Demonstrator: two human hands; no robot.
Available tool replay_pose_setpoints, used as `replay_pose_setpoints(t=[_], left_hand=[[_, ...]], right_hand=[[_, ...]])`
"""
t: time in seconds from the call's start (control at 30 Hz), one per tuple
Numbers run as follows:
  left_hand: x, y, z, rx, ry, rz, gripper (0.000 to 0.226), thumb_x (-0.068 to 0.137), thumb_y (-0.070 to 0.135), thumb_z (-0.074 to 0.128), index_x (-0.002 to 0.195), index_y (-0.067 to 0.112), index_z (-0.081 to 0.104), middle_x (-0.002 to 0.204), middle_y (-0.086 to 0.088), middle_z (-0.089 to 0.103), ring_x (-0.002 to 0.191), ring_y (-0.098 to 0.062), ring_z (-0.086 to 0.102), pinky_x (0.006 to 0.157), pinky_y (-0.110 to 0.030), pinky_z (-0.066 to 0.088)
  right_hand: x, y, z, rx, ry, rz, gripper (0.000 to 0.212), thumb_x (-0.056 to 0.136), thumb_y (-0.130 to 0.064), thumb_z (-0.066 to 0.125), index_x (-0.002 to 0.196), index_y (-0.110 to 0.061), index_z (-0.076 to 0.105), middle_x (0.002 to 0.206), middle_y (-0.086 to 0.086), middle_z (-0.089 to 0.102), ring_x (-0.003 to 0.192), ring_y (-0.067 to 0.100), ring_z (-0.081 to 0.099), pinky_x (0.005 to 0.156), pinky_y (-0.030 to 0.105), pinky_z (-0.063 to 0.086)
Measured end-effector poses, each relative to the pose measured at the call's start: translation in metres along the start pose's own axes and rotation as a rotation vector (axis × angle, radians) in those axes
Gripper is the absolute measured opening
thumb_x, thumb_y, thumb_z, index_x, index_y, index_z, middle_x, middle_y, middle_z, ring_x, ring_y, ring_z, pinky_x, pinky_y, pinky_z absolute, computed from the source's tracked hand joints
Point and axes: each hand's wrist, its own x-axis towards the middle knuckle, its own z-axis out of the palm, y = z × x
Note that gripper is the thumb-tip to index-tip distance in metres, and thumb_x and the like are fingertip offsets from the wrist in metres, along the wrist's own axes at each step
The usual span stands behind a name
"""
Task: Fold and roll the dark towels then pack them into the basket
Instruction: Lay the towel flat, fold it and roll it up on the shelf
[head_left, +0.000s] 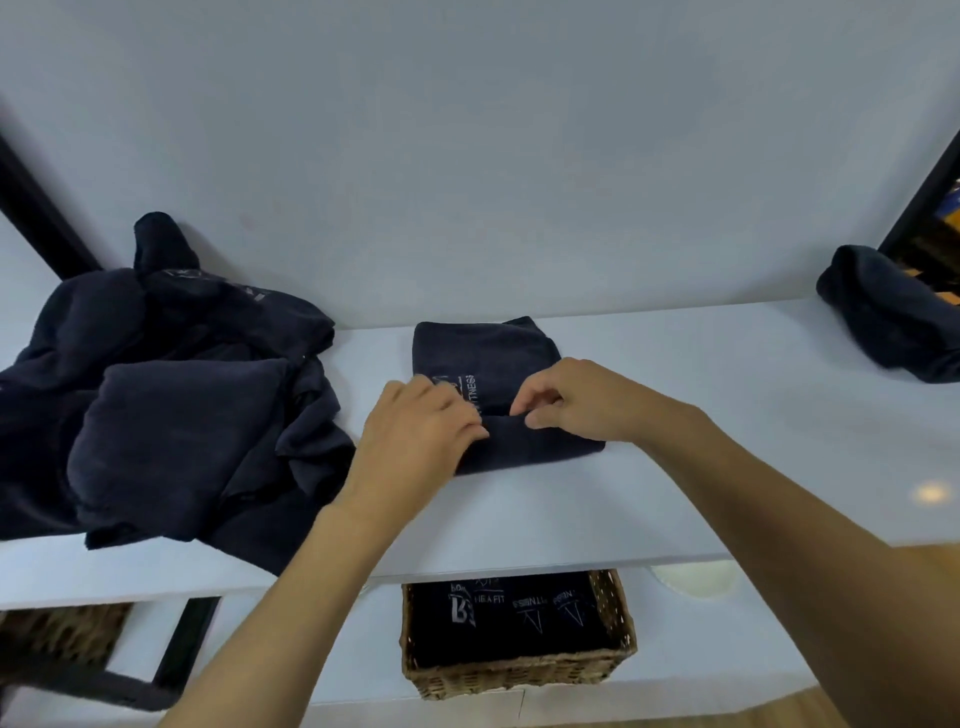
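Shelf (717, 395): towel (483, 348) under left hand (415, 431), right hand (576, 400)

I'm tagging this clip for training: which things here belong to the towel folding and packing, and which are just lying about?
Job: half-rolled towel, held by the left hand and right hand; towel heap; wicker basket with rolled towels.
Lying about: second basket; white round thing; dark bundle, set apart at far right.
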Motion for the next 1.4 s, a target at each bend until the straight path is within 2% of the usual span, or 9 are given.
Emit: replay_pose_setpoints(t=[0.2,0.33,0.5,0.7,0.83,0.97,1.1,1.2,1.4], left_hand=[[-0.02,-0.011,0.013,-0.01,-0.062,0.04,0.039,0.076,0.028,0.08,0.109,0.011,0.068,0.1,0.0,0.069,0.092,-0.025,0.061,0.078,-0.032,0.045],[-0.009,-0.012,-0.001,-0.316,-0.144,-0.126,0.026,0.091,0.03,0.065,0.116,0.023,0.063,0.105,0.011,0.064,0.099,-0.014,0.053,0.083,-0.027,0.041],[-0.013,-0.024,-0.022,-0.583,-0.276,-0.186,0.015,0.095,0.036,0.057,0.107,0.035,0.066,0.098,0.021,0.068,0.09,-0.003,0.061,0.079,-0.023,0.049],[-0.015,-0.009,-0.005,-0.017,0.013,-0.008,0.03,0.084,0.005,0.069,0.113,0.014,0.071,0.098,-0.004,0.062,0.083,-0.026,0.056,0.075,-0.036,0.047],[-0.028,-0.002,0.009,0.086,0.01,0.052,0.043,0.085,0.036,0.066,0.121,0.012,0.064,0.112,-0.004,0.065,0.101,-0.026,0.062,0.087,-0.039,0.049],[-0.016,-0.014,0.006,-0.053,-0.119,-0.008,0.049,0.081,0.037,0.075,0.123,0.015,0.062,0.11,0.0,0.065,0.1,-0.023,0.058,0.087,-0.035,0.045],[0.01,-0.03,-0.006,-0.458,-0.323,-0.215,0.035,0.088,0.042,0.065,0.122,0.031,0.06,0.107,0.013,0.063,0.101,-0.012,0.053,0.084,-0.023,0.039],[0.02,-0.031,-0.018,-0.36,-0.412,-0.175,0.034,0.09,0.044,0.062,0.122,0.031,0.061,0.104,0.014,0.061,0.104,-0.015,0.054,0.095,-0.034,0.039],[-0.014,-0.003,0.001,0.039,-0.039,0.056,0.061,0.072,0.042,0.08,0.126,0.025,0.057,0.109,0.007,0.065,0.094,-0.021,0.061,0.089,-0.037,0.044]], right_hand=[[-0.017,0.01,0.029,-0.397,0.395,-0.278,0.019,0.093,-0.032,0.056,0.099,-0.021,0.071,0.099,-0.006,0.067,0.088,0.019,0.062,0.079,0.035,0.048],[-0.033,0.018,0.039,-0.555,0.319,-0.338,0.041,0.081,-0.037,0.075,0.115,-0.017,0.066,0.11,-0.004,0.067,0.095,0.019,0.063,0.083,0.035,0.05],[-0.024,-0.001,0.021,-0.248,0.114,-0.261,0.021,0.096,-0.038,0.055,0.11,-0.026,0.065,0.098,-0.013,0.062,0.089,0.011,0.055,0.082,0.03,0.035],[-0.006,-0.001,0.02,-0.148,0.064,-0.104,0.024,0.099,-0.038,0.047,0.109,-0.024,0.065,0.103,-0.007,0.061,0.098,0.011,0.052,0.097,0.037,0.033],[0.002,-0.003,0.02,0.013,0.209,-0.061,0.011,0.092,-0.036,0.061,0.096,-0.026,0.062,0.086,-0.017,0.064,0.084,0.005,0.058,0.093,0.035,0.042],[-0.01,-0.003,0.044,-0.407,0.518,-0.339,0.023,0.092,-0.035,0.055,0.093,-0.017,0.069,0.101,-0.002,0.066,0.092,0.022,0.059,0.083,0.041,0.048],[-0.012,0.005,0.054,-0.565,0.409,-0.33,0.044,0.078,-0.03,0.077,0.117,-0.015,0.063,0.119,0.0,0.064,0.107,0.024,0.06,0.093,0.038,0.046],[-0.003,-0.006,0.038,-0.436,0.302,-0.249,0.036,0.092,-0.031,0.063,0.127,-0.024,0.055,0.125,-0.008,0.059,0.113,0.019,0.053,0.096,0.03,0.037],[0.002,-0.004,0.004,0.153,-0.036,-0.063,0.024,0.088,-0.025,0.068,0.111,-0.03,0.064,0.104,-0.019,0.067,0.093,-0.004,0.06,0.079,0.016,0.043]])
